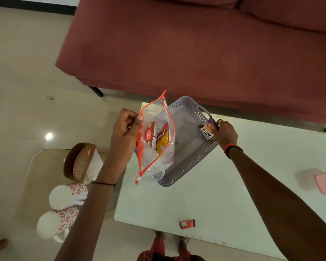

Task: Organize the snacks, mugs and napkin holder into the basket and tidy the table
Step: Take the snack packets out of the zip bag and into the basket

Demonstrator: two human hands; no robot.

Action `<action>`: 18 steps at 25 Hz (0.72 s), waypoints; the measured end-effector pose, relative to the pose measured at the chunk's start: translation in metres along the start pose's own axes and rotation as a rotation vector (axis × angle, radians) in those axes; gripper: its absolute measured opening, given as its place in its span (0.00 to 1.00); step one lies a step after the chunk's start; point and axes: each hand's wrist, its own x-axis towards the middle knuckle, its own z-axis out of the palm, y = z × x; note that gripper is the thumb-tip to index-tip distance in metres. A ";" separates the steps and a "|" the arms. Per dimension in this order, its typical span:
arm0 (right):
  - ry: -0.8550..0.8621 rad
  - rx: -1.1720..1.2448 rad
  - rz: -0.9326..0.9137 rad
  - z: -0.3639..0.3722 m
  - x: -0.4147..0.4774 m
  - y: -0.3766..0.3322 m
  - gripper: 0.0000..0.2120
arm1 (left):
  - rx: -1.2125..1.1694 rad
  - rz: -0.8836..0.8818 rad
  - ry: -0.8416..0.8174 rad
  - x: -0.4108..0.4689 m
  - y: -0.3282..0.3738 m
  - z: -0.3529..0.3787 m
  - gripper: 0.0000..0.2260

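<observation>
The left hand [123,127] is curled nearly into a fist, its fingers [139,118] pinching the red-trimmed rim of a clear zip bag [156,140] and holding it open above the near-left corner of the grey basket [188,162]. Inside the bag sit a red snack packet [149,135] and a yellow snack packet [162,140]. The right hand [226,133] grips a peanut packet [209,129] in closed fingers, over the basket's right rim. The basket rests on the white bench [215,204]. Two floral mugs [64,210] and the brown napkin holder [81,162] stand on a glass side table [36,176] to the left. A small red packet [187,223] lies near the bench's front edge.
</observation>
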 end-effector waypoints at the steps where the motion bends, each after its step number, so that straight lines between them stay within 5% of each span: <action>1: 0.016 -0.026 0.009 0.001 0.000 0.001 0.10 | -0.003 -0.002 -0.001 -0.001 0.000 0.000 0.09; 13: -0.140 -0.078 0.054 -0.014 0.015 0.001 0.23 | 0.040 -0.022 0.000 -0.012 0.001 -0.003 0.04; 18: 0.007 0.157 -0.033 -0.051 -0.010 -0.028 0.18 | 0.015 -0.009 -0.017 -0.027 0.006 -0.005 0.07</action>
